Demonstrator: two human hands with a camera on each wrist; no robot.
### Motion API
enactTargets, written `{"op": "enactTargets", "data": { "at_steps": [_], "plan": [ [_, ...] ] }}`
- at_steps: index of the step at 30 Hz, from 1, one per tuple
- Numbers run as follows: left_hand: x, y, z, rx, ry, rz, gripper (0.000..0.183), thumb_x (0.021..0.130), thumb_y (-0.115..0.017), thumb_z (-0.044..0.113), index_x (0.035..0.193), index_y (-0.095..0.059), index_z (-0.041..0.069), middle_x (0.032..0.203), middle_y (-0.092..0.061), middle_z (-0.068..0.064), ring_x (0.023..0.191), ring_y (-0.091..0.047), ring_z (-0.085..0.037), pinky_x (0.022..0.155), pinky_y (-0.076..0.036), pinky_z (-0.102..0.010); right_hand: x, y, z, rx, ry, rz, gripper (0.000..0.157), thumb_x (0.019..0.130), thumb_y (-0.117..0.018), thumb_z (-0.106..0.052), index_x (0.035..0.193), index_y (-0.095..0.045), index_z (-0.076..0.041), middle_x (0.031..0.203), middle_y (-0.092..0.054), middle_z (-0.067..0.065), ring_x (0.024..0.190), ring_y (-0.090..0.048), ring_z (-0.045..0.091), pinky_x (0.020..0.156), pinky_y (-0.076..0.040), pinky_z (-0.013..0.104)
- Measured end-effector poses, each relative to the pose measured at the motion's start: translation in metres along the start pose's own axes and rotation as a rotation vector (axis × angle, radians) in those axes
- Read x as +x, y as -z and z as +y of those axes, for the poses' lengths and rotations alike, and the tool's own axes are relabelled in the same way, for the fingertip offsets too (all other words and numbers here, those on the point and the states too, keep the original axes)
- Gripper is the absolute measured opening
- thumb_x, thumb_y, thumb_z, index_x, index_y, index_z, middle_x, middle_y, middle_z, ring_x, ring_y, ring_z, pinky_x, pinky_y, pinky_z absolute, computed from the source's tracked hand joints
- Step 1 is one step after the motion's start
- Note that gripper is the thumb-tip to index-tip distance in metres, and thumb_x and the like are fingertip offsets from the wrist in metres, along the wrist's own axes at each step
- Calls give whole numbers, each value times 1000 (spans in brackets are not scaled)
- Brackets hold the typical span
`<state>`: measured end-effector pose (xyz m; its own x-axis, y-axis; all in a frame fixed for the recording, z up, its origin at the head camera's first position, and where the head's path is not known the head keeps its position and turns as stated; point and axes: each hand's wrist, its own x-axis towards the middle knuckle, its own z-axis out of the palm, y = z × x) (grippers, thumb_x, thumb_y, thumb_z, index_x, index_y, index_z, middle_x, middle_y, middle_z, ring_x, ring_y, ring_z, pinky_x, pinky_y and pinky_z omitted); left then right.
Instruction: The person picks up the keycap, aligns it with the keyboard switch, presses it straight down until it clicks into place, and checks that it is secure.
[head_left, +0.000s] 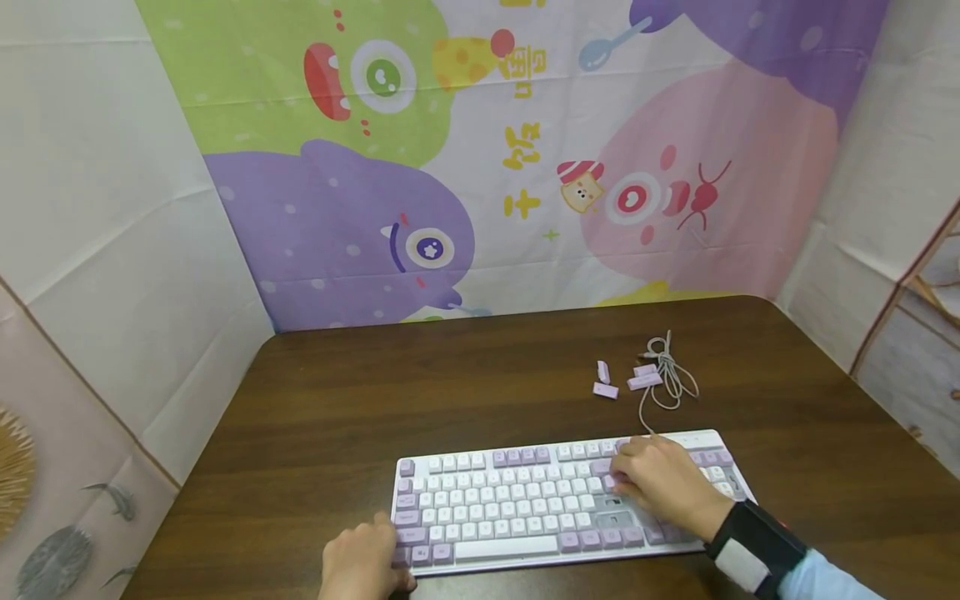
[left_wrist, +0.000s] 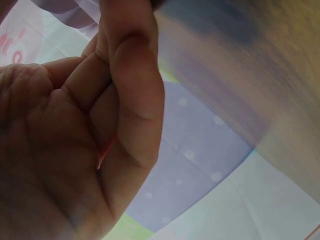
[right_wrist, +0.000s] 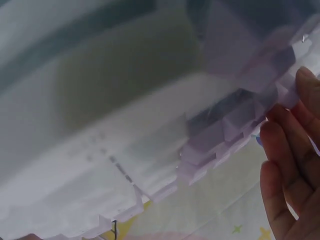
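Under the right fingers [head_left: 634, 468] lies the white-and-purple keyboard [head_left: 510, 500].

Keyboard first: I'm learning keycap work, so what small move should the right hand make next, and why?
Probably ease the purple keycap straight up: the fingers of the right hand seem to pinch it, bare spots show nearby on the keyboard, and loose keycaps lie beyond it.
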<state>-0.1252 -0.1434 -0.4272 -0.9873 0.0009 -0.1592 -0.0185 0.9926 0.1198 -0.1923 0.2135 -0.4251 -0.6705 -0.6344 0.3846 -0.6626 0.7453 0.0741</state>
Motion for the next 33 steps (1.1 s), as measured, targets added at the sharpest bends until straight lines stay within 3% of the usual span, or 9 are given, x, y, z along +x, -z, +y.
{"op": "enactTargets", "data": {
  "at_steps": [12,25,33],
  "plan": [
    [-3,5,1,-2,-2,9,57,49,-87,35,81,-54,1,68,-61,-13,63,-59,-31,53,-43,-44,-2,-5,-2,-10,-6,85,15,61,-82,-25,68,-69,-20,70,-56,-9,66,-48,8,59,-43,24],
    [-5,13,2,1,-28,-10,48,47,-88,32,74,-59,4,67,-60,-8,61,-57,-27,52,-42,-44,-6,-3,-9,25,-102,54,11,61,-82,-20,68,-72,-19,65,-54,-10,64,-55,10,54,-45,25],
    [-8,14,0,-7,-40,18,46,47,-88,35,70,-60,6,64,-60,-7,58,-56,-25,50,-41,-43,-7,-6,-11,18,-77,85,10,60,-81,-17,64,-72,-21,64,-55,-9,63,-55,10,54,-45,25]
  ]
}}
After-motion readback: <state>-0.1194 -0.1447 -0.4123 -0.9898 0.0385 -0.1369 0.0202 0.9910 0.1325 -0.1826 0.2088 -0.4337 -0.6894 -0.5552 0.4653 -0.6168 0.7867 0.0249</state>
